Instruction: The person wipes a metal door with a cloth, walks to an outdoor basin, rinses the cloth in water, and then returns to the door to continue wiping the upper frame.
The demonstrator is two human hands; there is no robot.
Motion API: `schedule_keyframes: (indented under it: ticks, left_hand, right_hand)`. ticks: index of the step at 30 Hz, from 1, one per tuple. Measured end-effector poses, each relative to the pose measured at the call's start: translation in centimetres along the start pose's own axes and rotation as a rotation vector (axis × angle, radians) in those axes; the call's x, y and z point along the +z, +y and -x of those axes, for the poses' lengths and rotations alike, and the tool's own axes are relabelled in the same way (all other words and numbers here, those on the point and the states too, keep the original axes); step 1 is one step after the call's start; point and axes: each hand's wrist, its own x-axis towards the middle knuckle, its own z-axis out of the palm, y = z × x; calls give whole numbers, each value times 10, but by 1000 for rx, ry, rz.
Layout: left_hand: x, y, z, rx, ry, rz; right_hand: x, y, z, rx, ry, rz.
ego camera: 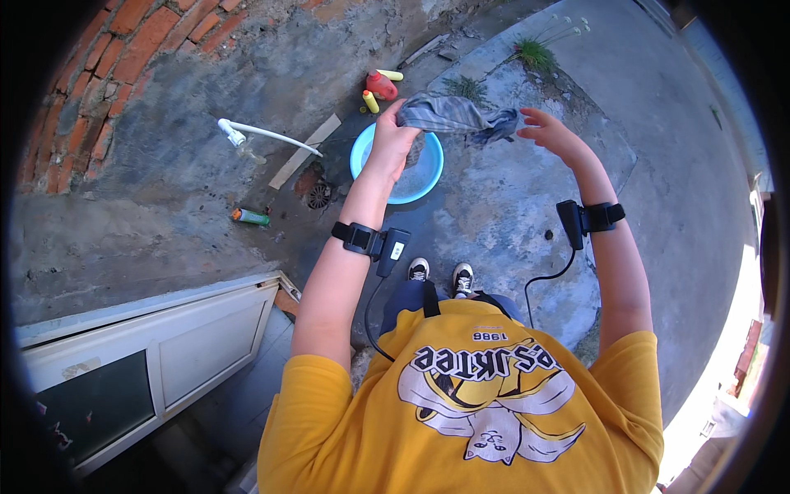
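Note:
My left hand (393, 139) grips one end of a wet-looking grey-blue striped cloth (450, 114), which is twisted and stretched out to the right. At the cloth's bunched far end, my right hand (552, 136) has its fingers apart. I cannot tell whether its fingertips touch the fabric. Beneath my left hand and the cloth stands a light blue plastic basin (437, 170) on the concrete, with cloudy, sudsy water in it. Part of the basin is hidden by my left hand and forearm.
Behind the basin are a red jug (381, 86) and yellow bottles (370, 102). To the left lie a white hose (278, 134), a wooden plank (305, 151), a floor drain (319, 195) and a green canister (250, 216). A white door (210, 352) stands at lower left.

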Motion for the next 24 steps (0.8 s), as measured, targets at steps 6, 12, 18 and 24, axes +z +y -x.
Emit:
schedule_keyframes:
  ticks: [6, 12, 18, 24]
  left_hand:
    - [22, 14, -1, 36, -102, -480]
    - [46, 47, 15, 75, -12, -21]
    - [0, 50, 42, 271, 154, 191]
    - [-49, -1, 78, -137, 35, -395]
  right_hand:
    - [83, -37, 9, -349, -306, -256]
    - [139, -73, -2, -244, -205, -642]
    - [119, -98, -10, -348, 75, -920]
    - [114, -119, -12, -428, -83, -871]
